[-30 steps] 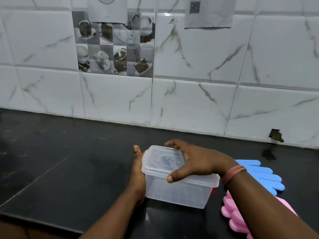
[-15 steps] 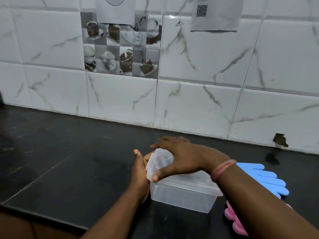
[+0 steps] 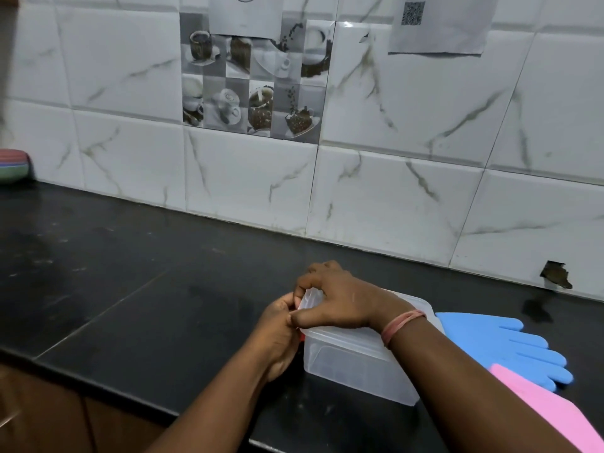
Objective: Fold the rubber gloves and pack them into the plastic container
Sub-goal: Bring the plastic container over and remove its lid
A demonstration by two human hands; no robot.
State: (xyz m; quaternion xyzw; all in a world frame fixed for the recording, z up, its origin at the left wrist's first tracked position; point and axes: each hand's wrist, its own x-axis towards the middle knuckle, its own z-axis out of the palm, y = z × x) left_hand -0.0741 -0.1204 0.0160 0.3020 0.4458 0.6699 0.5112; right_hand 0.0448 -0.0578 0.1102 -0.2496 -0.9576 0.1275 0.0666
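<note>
- Both hands on clear plastic container (image 3: 356, 364): right hand (image 3: 340, 300) pinching lid (image 3: 309, 297) edge, left hand (image 3: 277, 335) gripping wall just under those fingers.
- Blue glove (image 3: 503, 346), pink glove (image 3: 549, 407) flat behind right wrist.

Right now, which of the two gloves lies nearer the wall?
The blue glove: it lies farther back on the counter, right of the container. The pink glove sits nearer the front edge.

Black counter (image 3: 137, 289), plastic container (image 3: 356, 364), blue glove (image 3: 503, 344), pink glove (image 3: 549, 407)

Home kitchen, black counter (image 3: 130, 289), coffee-print tiles (image 3: 255, 83)
</note>
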